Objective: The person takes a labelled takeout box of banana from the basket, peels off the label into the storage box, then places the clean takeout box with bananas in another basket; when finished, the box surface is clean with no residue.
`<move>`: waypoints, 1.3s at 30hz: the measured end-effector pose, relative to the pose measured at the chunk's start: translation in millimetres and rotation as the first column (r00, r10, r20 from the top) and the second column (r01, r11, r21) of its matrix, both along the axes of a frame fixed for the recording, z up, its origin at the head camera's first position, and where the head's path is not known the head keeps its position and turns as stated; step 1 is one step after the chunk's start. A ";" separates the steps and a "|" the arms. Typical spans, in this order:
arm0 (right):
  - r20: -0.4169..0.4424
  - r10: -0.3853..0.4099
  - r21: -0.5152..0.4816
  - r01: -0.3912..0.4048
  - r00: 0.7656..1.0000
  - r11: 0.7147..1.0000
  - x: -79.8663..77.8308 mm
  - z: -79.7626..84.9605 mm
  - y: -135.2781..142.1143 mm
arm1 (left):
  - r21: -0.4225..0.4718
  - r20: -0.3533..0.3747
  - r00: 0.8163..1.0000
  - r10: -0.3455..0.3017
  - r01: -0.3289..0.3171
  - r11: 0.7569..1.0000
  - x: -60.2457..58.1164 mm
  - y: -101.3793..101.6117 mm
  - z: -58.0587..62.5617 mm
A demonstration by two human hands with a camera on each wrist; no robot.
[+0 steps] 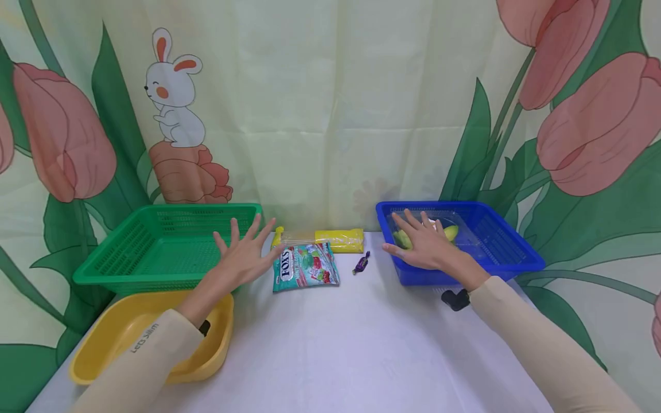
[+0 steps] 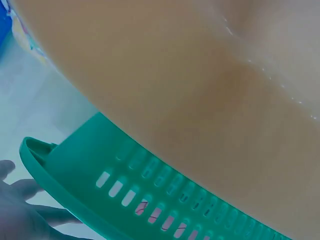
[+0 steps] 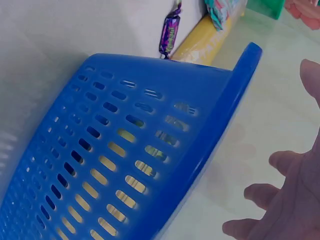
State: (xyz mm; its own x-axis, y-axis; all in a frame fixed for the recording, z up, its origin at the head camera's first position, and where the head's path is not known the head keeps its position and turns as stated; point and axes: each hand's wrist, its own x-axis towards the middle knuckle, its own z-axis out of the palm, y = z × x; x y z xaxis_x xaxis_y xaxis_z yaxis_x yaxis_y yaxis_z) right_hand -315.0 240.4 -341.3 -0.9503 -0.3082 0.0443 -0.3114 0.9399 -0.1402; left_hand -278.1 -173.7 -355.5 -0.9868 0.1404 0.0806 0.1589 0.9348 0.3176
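Candy bag (image 1: 307, 268) is laid left of the blue basket (image 1: 428, 277), its long axis pointed roughly toward it. Nearer the bag, on the side away from the basket, is held the left hand (image 1: 245, 257); at the basket, the right hand (image 1: 423, 245). Both are spread, nothing gripped.

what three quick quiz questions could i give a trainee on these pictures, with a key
1. True or false: the left hand and the right hand both have their fingers spread and hold nothing.
2. Choose one: the purple candy lies between the teal bag and
A) the green basket
B) the yellow tub
C) the blue basket
3. Fill in: the big letters on the teal bag read ____.

Key: 1 true; 2 C; 3 FOX'S
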 end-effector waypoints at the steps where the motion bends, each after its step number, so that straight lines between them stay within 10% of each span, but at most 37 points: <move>1: 0.001 0.001 -0.001 -0.001 1.000 1.000 -0.5 0.6 0.5 | 0.000 0.000 1.000 0.000 0.000 1.000 -0.1 0.7 -0.3; 39: 0.162 -0.097 -0.135 0.119 0.982 0.984 -30.1 21.2 73.6 | 0.121 0.016 0.994 -0.108 0.105 0.987 2.9 67.0 23.3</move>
State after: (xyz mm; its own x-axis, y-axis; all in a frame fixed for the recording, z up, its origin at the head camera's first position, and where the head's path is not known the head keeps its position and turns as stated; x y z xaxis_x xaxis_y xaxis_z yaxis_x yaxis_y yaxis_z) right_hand -345.1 314.0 -320.1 -0.9764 -0.2047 -0.0694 -0.1733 0.9333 -0.3146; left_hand -275.2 -106.8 -332.1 -0.9685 0.2355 0.0811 0.2471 0.8680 0.4308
